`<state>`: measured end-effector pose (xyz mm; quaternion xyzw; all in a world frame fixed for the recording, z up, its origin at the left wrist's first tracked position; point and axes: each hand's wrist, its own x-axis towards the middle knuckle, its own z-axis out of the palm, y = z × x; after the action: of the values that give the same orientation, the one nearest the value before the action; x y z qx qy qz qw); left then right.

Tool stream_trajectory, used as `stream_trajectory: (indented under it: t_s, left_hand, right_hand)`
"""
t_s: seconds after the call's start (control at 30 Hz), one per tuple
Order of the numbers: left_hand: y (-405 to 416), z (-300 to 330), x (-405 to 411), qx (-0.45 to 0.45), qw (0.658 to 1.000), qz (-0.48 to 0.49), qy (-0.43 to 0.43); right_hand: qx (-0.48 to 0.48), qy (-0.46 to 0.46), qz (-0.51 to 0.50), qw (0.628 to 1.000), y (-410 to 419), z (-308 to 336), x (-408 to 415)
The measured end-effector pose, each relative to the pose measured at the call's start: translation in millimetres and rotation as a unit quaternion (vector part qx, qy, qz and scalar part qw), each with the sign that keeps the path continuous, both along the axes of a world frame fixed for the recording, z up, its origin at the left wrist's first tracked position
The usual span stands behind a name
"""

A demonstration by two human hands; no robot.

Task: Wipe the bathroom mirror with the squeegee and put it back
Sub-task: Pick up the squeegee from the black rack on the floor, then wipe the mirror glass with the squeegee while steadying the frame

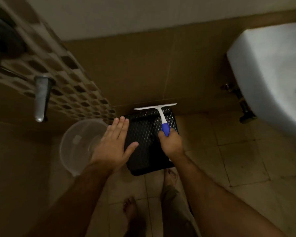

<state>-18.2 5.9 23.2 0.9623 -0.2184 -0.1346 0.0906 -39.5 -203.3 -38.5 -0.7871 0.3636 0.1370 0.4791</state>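
Note:
The squeegee (pixel 161 115) has a white blade and stem and a blue grip. My right hand (pixel 171 143) is shut around the blue grip, with the blade pointing away from me, over the far edge of a black perforated stool (pixel 143 132) against the wall. My left hand (pixel 114 145) hovers flat and open with fingers together, above the stool's left edge. No mirror is in view.
A clear plastic bowl (pixel 75 146) sits on the floor left of the stool. A metal tap (pixel 40 98) sticks out from the mosaic-tiled wall at left. A white sink (pixel 270 72) hangs at right with pipes (pixel 243 105) beneath. My bare feet (pixel 130 209) stand on the tiled floor.

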Motion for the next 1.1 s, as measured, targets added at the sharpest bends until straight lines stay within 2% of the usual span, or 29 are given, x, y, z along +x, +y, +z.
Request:
stream_trajectory:
  t_s: [0.27, 0.43, 0.6, 0.9, 1.1]
  left_hand:
    - [8, 116, 27, -0.011, 0.989, -0.053, -0.136]
    - [3, 201, 47, -0.011, 0.965, -0.084, -0.247]
    - [-22, 299, 70, -0.028, 0.933, -0.125, -0.337]
    - [-103, 445, 67, -0.092, 0.873, -0.175, -0.447]
    - [-182, 533, 63, -0.145, 0.818, -0.195, -0.522]
  right_hand:
    - [-0.067, -0.120, -0.018, 0.990, 1, 125, -18]
    - [-0.102, -0.171, -0.076, 0.977, -10, 214, -17]
    - [-0.179, -0.279, -0.124, 0.935, -34, 309, -28]
    - [-0.205, -0.464, -0.178, 0.843, -101, 468, -45]
    - [-0.243, -0.526, -0.189, 0.793, -161, 551, -55]
